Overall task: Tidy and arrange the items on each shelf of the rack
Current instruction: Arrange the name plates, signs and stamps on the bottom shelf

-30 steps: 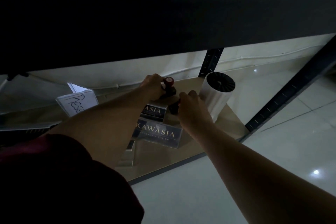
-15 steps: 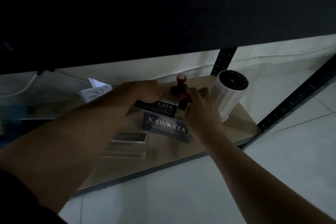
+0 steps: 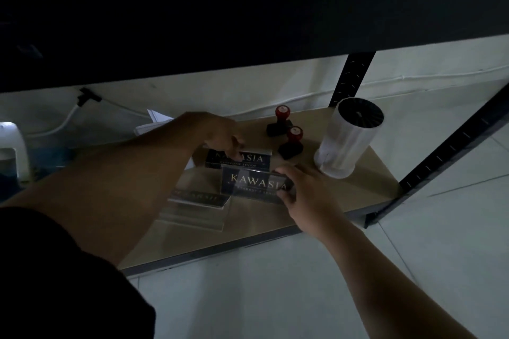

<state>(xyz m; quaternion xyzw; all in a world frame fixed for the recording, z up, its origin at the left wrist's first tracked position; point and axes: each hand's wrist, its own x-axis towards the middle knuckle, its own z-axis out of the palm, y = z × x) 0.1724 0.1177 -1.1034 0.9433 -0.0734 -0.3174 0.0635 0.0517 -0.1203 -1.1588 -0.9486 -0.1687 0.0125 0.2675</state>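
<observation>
- While both arms reach under the dark upper shelf, the right hand point(image 3: 308, 190) grips the right end of the front KAWASIA nameplate point(image 3: 254, 186), thumb on top, fingers curled round the end
- left hand point(image 3: 220, 135) sits over the rear KAWASIA nameplate point(image 3: 248, 159); fingertips touch its top left part, fingers bent down onto it, can't tell whether it's a pinch or just contact
- front plate stands upright just ahead of the rear one and overlaps it in view; both near the middle of the wooden shelf board point(image 3: 371, 173)
- third nameplate point(image 3: 198, 198) lies flat left of them, on top of a clear acrylic holder point(image 3: 192, 216), lettering too dim to read
- two red-topped rubber stamps point(image 3: 286, 135) stand side by side behind the plates, apart from both hands
- white ribbed cylinder point(image 3: 348, 137) with a dark slotted top stands upright at the right end, next to the black slotted upright point(image 3: 451, 140)
- folded white paper point(image 3: 157, 121) at the back left, partly hidden by the left forearm
- white container point(image 3: 11, 146) at the far left edge, cut off
- pale tiled floor point(image 3: 275, 283) below
</observation>
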